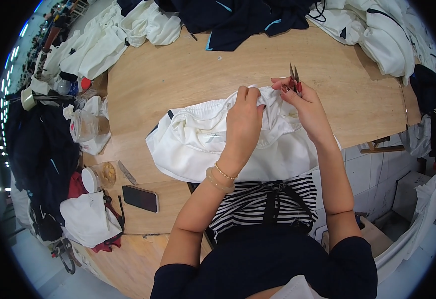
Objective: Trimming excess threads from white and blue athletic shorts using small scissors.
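A white garment (pixel 193 154) with a gathered elastic waistband and dark trim lies bunched at the near edge of the wooden table, partly over my lap. My left hand (pixel 244 122) is closed on the waistband near its far edge, the fingertips pinching the cloth. Small dark-handled scissors (pixel 295 80) rest in my right hand (pixel 305 102), their blades pointing up and away from the cloth. The right thumb and fingers come together beside the waistband's upper right edge. Whether they also pinch a thread or fabric is too small to tell.
Dark blue garments (pixel 243 22) and white garments (pixel 150 22) are heaped along the far edge. On the left are a phone (pixel 141 198), a lidded jar (pixel 98 177), a small blade-like tool (pixel 127 172) and a clear plastic container (pixel 83 126). More white clothes (pixel 385 42) lie far right.
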Demonstrator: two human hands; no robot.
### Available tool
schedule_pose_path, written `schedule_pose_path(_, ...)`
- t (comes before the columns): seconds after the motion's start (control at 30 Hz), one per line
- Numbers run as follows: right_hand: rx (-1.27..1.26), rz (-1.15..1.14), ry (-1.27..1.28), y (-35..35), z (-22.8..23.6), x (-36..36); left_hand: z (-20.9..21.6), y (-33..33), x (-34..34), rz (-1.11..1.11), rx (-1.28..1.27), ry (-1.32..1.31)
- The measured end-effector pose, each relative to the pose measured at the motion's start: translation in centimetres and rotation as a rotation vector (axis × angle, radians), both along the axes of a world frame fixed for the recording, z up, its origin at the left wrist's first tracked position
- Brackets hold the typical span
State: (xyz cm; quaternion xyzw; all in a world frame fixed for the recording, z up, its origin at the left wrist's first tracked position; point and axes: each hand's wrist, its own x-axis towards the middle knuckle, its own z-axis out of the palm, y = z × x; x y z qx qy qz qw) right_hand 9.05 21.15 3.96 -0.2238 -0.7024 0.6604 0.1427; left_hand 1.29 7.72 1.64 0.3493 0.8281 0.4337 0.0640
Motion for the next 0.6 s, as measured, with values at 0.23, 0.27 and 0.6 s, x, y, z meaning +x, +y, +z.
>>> schedule_pose_path(0.23,-0.167,0.004,-0.034,0.2,0.8,0.3,-0.9,0.4,-1.6,-0.096,-0.108,0.226)
schedule_pose_path(0.27,-0.168,0.004,-0.033,0.1,1.2,0.3,-0.9,0.4,-1.9,-0.073,-0.076,0.227)
schedule_pose_path(0.6,0.565,-0.033,-0.181,-1.1,1.1,0.8,0.0,0.4,-3.2,-0.036,-0.105,0.154)
